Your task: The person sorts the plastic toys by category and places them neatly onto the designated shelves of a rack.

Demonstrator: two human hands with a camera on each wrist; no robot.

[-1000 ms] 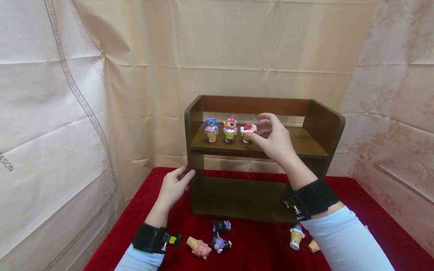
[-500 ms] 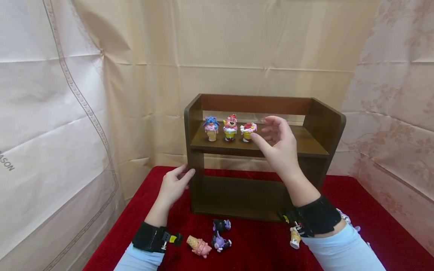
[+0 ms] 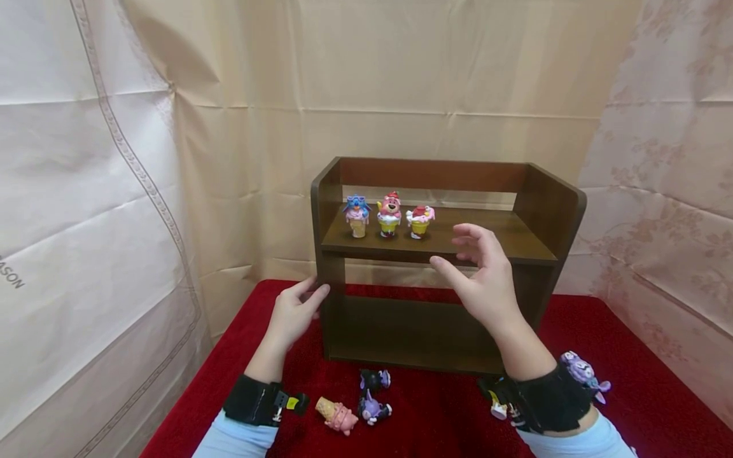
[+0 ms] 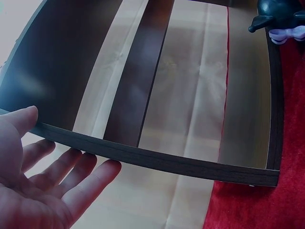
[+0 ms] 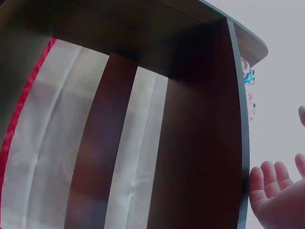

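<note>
R hand [image 3: 483, 280] empty, fingers parted, is near, R of & lower than red-topped ice-cream-cup figurine [image 3: 420, 221], upright on upper shelf [image 3: 521, 243]. L hand [image 3: 294, 315], fingers loosely straight, at bookshelf's L panel [image 3: 331, 273].

The shelf [image 3: 527, 239] is brown, the cloth [image 3: 441, 416] red

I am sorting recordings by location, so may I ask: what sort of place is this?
Probably a makeshift recording corner: a creased beige fabric curtain hangs behind a plush red tablecloth, where a dark-brown two-tier shelf, apparently wooden, bears three glossy, colourful figurines.
</note>
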